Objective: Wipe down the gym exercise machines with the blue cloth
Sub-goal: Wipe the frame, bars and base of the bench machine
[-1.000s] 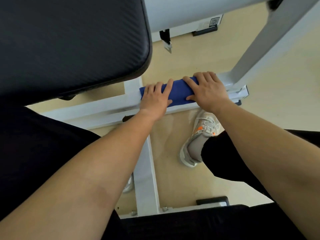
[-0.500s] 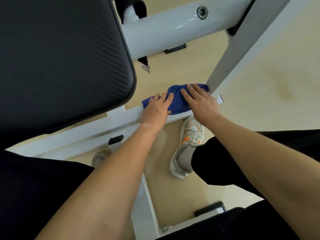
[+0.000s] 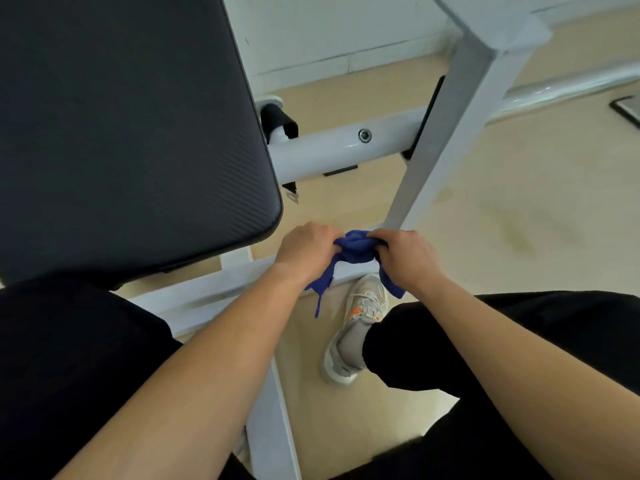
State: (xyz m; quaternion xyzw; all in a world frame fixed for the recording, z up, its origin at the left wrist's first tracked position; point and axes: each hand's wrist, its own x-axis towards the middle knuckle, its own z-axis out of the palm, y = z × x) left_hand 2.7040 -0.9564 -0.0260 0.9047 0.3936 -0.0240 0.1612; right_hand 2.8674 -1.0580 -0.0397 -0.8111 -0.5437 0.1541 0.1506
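1. the left hand (image 3: 304, 249) is clenched knuckles-up around one end of the blue cloth (image 3: 356, 251).
2. the right hand (image 3: 407, 256) is curled the same way and grips the other end. the two hands hold the cloth between them with their knuckles close together.
3. the cloth is bunched into a thick wad between the hands. a thin tail hangs below the left hand and a wider flap hangs below the right hand.
4. the cloth sits over the low white bar (image 3: 207, 291) of the machine's base, near the foot of the slanted white post (image 3: 450, 140). i cannot tell whether it touches the bar.
5. a black ribbed pad (image 3: 121, 133) fills the upper left. its rounded corner is just left of the left hand and apart from it.
6. a round white tube (image 3: 332, 148) with a bolt head runs from behind the pad to the post, beyond the hands.
7. a pale shoe (image 3: 360, 323) with orange marks stands on the beige floor (image 3: 536, 220), right under the hanging ends of the cloth.
8. a second white bar (image 3: 272, 427) runs toward the camera, between the two bare forearms and left of the shoe.
9. black trouser legs (image 3: 502, 341) show at the lower left and lower right.
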